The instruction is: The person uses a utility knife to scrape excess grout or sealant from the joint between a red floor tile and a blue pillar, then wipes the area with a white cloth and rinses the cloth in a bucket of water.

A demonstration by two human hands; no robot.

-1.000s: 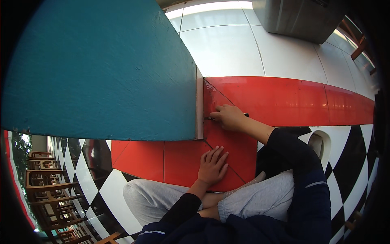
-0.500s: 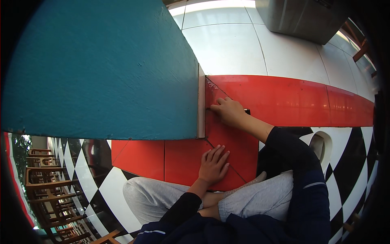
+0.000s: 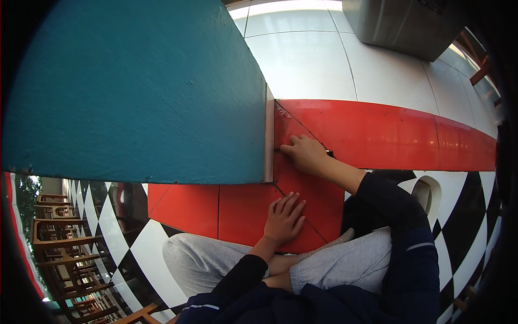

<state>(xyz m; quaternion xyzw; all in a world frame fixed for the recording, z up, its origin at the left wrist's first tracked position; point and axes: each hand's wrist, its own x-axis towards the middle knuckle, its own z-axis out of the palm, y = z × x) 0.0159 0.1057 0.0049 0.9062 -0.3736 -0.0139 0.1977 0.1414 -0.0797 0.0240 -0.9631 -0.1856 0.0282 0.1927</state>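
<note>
My left hand (image 3: 284, 220) lies flat on the red tiles (image 3: 243, 208), fingers spread, holding nothing. Beyond it, my right hand (image 3: 305, 154) is closed around a slim tool whose dark end (image 3: 330, 154) sticks out behind the palm near the wrist. Its kind cannot be made out, as the fingers cover most of it. The fingertips are close to the red tile at the base of the pale edge strip (image 3: 268, 135) on the teal block (image 3: 140, 97). Dirty white marks (image 3: 283, 112) show on the tile near that strip.
White tiles (image 3: 302, 65) stretch beyond the red border, with a grey bin-like container (image 3: 402, 27) at the far right. Wooden chairs (image 3: 59, 232) stand at the left on the black-and-white checkered floor (image 3: 156, 254). A white-rimmed oval fixture (image 3: 426, 197) is at the right.
My right hand has moved slightly nearer to me, and the tool's dark end has dipped a little. My left hand stays in place.
</note>
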